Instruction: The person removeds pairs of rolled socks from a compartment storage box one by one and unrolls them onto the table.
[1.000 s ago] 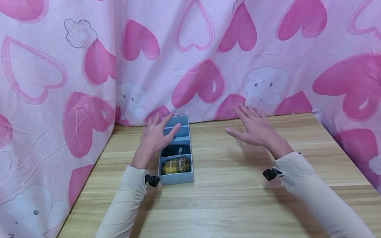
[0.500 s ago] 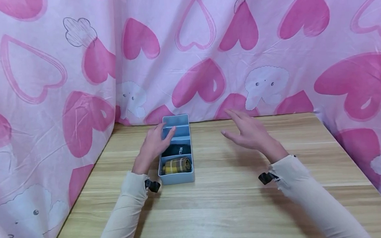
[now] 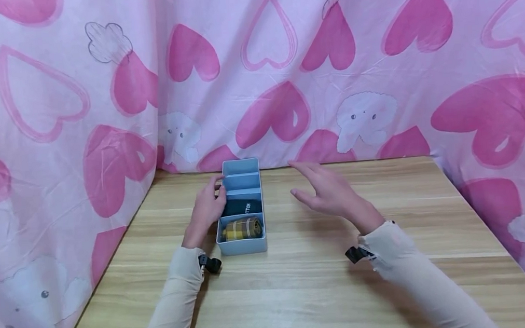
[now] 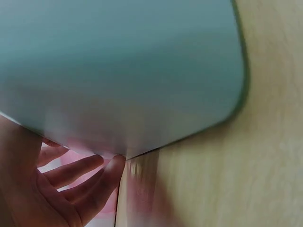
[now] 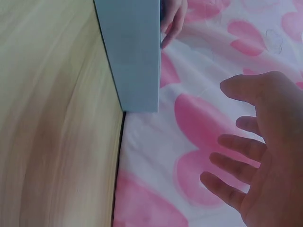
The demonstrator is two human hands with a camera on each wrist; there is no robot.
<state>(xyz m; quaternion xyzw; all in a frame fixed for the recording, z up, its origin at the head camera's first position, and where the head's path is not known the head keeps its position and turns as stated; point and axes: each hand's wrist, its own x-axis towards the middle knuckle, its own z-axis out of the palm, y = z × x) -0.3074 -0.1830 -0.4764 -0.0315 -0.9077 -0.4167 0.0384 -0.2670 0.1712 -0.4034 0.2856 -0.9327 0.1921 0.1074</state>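
Note:
A long grey-blue divided box stands on the table. In its nearest compartment lies a rolled yellow-brown plaid cloth; a dark folded cloth with white lettering fills the one behind. My left hand is at the box's left side, fingertips right at the long wall and rim. The left wrist view shows its fingers extended along the wall. To the right of the box my right hand hovers over the table, holding nothing. Its fingers are spread and slightly bent in the right wrist view.
The wooden table extends in front of the box and to its right. A pink heart-patterned curtain hangs behind the table and along both sides. The far compartments of the box show bare walls.
My left hand has come down and back from above the box to its left side. My right hand has moved left, closer to the box. The box has stayed in place.

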